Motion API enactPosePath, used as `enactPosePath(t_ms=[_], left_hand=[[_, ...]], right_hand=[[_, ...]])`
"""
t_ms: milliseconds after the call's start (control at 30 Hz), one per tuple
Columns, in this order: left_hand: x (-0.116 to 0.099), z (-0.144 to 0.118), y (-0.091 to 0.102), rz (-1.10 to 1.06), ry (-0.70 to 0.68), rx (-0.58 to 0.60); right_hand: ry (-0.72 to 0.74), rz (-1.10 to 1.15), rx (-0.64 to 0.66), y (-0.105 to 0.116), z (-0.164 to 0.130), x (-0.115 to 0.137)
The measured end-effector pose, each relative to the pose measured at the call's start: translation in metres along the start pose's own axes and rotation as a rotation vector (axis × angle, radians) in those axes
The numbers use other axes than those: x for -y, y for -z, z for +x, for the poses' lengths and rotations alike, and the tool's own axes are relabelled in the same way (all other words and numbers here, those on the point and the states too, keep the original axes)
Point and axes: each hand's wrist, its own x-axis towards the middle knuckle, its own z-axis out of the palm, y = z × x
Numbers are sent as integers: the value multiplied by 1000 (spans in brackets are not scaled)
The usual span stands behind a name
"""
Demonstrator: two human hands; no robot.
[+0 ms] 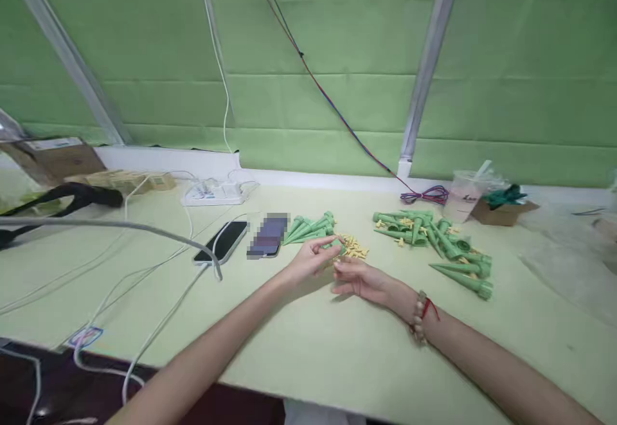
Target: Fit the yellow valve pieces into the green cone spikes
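Pinched between the thumb and fingers of my left hand (313, 259) is a green plastic cone spike (340, 246), mostly hidden by the fingers. Close against it, my right hand (365, 280) has its thumb and forefinger together; whatever they grip is too small to make out. Just beyond both hands lies a heap of small yellow pieces (355, 246). A bundle of green cone spikes (308, 228) rests behind my left hand. To the right is a larger, looser pile of green cone spikes (446, 240), with some yellow pieces scattered among them.
Two phones (222, 243) (268, 237) lie left of my hands. White cables (164, 264) cross the table's left side towards a power strip (214, 193). At the back right stand a plastic cup (463, 198) and a small cardboard box (504, 211), near clear plastic bags (573, 251).
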Motion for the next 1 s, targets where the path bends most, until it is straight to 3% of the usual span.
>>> enactPosePath(t_ms=[200,333,433,567,1000], left_hand=[[1,-1,0,-72,-5,35],[1,1,2,62,-15,13],[1,3,4,109,-22,-45],[2,4,7,82,-49,-91],[0,3,14,79,-74,43]], right_hand=[[188,-36,-198,-9,2,-7],[268,-49,-310,-15,3,-10],[253,-46,-274,-15,4,-8],[143,16,-119,-8,4,-4],[-6,302,64,2,5,-1]])
